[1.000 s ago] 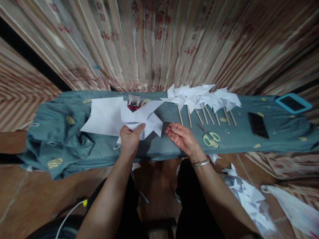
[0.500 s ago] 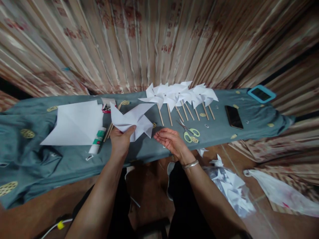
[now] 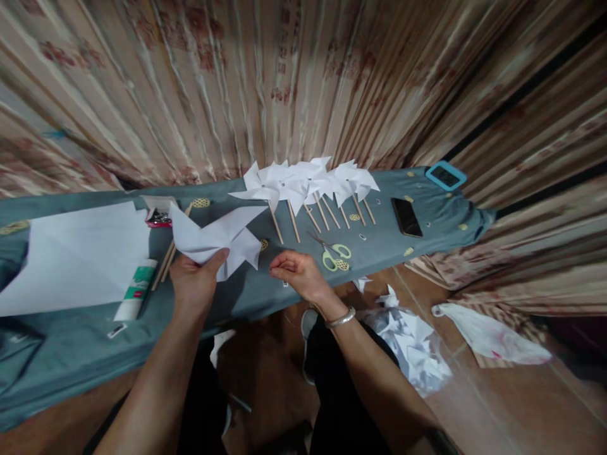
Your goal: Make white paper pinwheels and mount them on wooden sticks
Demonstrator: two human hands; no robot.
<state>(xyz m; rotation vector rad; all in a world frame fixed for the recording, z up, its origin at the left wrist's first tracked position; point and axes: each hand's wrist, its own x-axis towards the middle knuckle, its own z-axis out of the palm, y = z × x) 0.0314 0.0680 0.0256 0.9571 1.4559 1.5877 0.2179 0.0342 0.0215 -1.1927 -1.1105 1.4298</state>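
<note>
My left hand [image 3: 194,281] grips a white cut paper pinwheel shape [image 3: 215,237] by its lower edge, held just above the grey-green cloth [image 3: 265,287]. To its right, my right hand [image 3: 296,273] hovers over the cloth with fingertips pinched together; what they hold is too small to see. A silver bangle sits on that wrist. Beyond my right hand lie green-handled scissors [image 3: 334,256] and a row of several finished white pinwheels on wooden sticks [image 3: 303,183].
A glue stick [image 3: 137,291], white paper sheets [image 3: 76,256], loose sticks [image 3: 165,262] and a small box of pins [image 3: 159,218] lie at left. A black phone [image 3: 406,217] and blue-cased device [image 3: 446,175] lie at right. Paper scraps in plastic [image 3: 412,338] sit on the floor. A curtain hangs behind.
My view has swung to the right, so everything shifts left in frame. My right hand has gone from open, palm up, to a fingertip pinch. My left hand keeps its grip on the paper.
</note>
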